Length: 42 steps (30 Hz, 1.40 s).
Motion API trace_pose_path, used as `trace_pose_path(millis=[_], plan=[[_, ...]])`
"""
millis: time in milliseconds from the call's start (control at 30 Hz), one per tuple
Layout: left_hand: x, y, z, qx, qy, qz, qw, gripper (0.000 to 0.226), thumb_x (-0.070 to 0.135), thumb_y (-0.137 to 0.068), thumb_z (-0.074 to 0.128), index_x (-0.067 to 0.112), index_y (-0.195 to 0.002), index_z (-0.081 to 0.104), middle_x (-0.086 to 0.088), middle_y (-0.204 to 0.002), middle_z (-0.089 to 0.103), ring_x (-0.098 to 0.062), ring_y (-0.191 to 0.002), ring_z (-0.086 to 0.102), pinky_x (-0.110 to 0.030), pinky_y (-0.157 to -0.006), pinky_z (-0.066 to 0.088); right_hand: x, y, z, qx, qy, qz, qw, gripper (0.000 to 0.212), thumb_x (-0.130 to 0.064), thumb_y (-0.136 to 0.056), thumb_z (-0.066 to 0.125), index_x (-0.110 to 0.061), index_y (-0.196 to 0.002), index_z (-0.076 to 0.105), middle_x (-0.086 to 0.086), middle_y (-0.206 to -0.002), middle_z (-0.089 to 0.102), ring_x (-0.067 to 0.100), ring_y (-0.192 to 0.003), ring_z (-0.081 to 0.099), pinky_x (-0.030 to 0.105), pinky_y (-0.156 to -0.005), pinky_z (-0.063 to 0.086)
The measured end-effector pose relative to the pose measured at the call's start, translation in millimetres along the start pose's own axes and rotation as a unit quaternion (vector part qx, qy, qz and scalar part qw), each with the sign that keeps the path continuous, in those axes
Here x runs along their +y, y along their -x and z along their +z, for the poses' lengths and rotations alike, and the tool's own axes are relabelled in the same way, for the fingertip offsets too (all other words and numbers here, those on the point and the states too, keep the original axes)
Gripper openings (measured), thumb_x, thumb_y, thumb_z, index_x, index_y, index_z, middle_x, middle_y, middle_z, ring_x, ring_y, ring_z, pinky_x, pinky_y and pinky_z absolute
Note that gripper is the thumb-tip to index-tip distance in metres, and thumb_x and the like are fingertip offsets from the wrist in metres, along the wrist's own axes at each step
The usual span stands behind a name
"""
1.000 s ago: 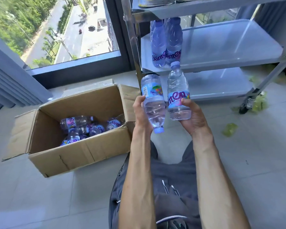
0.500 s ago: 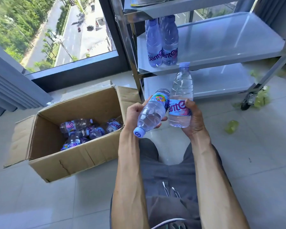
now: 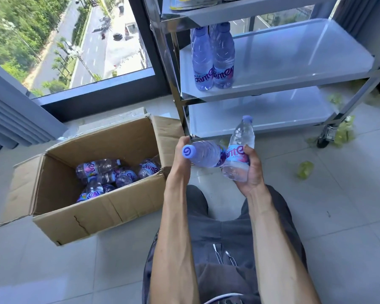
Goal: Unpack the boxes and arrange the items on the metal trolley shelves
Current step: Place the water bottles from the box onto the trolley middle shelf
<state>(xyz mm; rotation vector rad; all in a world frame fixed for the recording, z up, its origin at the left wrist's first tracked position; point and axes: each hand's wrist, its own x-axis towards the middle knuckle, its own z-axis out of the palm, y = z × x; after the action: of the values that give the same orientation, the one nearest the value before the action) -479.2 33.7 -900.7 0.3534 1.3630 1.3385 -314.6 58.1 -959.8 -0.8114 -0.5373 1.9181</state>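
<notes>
Head view: the left hand [image 3: 182, 159] has turned its bottle [image 3: 203, 154] from cap-down to lying flat, cap toward the camera, so it still needs righting before shelving. The right hand [image 3: 251, 172] grips the tilted bottle [image 3: 239, 156]. Both clear, purple-labelled bottles sit just below the trolley [image 3: 272, 93], right of the box [image 3: 97, 218].

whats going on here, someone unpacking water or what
A person sits on the floor with a water bottle in each hand. The left hand grips one bottle lying sideways, cap towards the camera; the right hand holds another bottle tilted, cap up. Two bottles already stand on the trolley's middle shelf, and more lie in the open cardboard box beside it.
</notes>
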Motion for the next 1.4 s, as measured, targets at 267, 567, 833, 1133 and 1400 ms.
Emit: trace_pose_path(millis=[267, 567, 833, 1133, 1400], plan=[[-24, -11, -14, -0.273, 0.144, 0.06, 0.949, 0.075, -0.004, -0.054, 0.054, 0.007, -0.128, 0.053, -0.017, -0.126, 0.052, -0.034, -0.118, 0.049, -0.041, -0.108, 0.035, 0, 1, -11, 0.037, -0.022, 0.068, 0.997, 0.047, -0.043, -0.076, 0.065, -0.011, -0.109, 0.057, 0.013, -0.094, 0.059, 0.026, -0.083, 0.061, 0.036, -0.073, 0.05], [-27, -19, 3, -0.028, -0.043, 0.097, 0.994, 0.064, 0.038, -0.056, 0.082, -0.003, -0.103, 0.068, -0.014, -0.088, 0.07, -0.027, -0.077, 0.067, -0.036, -0.074, 0.055, -6, 6, -4, -0.022, 0.01, 0.093, 0.995, 0.049, -0.039, -0.077, 0.066, -0.007, -0.113, 0.061, 0.013, -0.096, 0.063, 0.024, -0.081, 0.064, 0.034, -0.074, 0.052], [-21, -20, -20, -0.136, 0.271, -0.047, 0.952, 0.044, 0.043, -0.086, 0.054, 0.004, -0.103, 0.058, -0.014, -0.09, 0.059, -0.029, -0.079, 0.061, -0.037, -0.081, 0.053, -12, -7, 5, -0.052, -0.007, 0.037, 0.998, 0.043, -0.026, -0.068, 0.072, -0.008, -0.107, 0.067, 0.01, -0.096, 0.067, 0.024, -0.083, 0.065, 0.035, -0.076, 0.056], [-13, -20, -11, -0.179, 0.179, -0.041, 0.967, 0.054, 0.033, -0.064, 0.081, 0.005, -0.105, 0.058, -0.01, -0.083, 0.062, -0.021, -0.072, 0.064, -0.034, -0.069, 0.057, -11, -17, 14, -0.009, 0.075, 0.053, 0.996, 0.082, -0.05, -0.048, 0.092, -0.009, -0.111, 0.062, 0.018, -0.094, 0.065, 0.03, -0.08, 0.066, 0.045, -0.081, 0.055], [-13, -29, 0, -0.182, 0.144, -0.021, 0.973, 0.066, 0.041, -0.06, 0.09, 0.007, -0.108, 0.059, -0.009, -0.086, 0.064, -0.019, -0.074, 0.065, -0.034, -0.072, 0.058, -23, -25, 5, 0.025, 0.079, 0.009, 0.997, 0.062, -0.052, -0.056, 0.085, -0.01, -0.1, 0.07, 0.011, -0.091, 0.067, 0.026, -0.077, 0.063, 0.04, -0.077, 0.052]])
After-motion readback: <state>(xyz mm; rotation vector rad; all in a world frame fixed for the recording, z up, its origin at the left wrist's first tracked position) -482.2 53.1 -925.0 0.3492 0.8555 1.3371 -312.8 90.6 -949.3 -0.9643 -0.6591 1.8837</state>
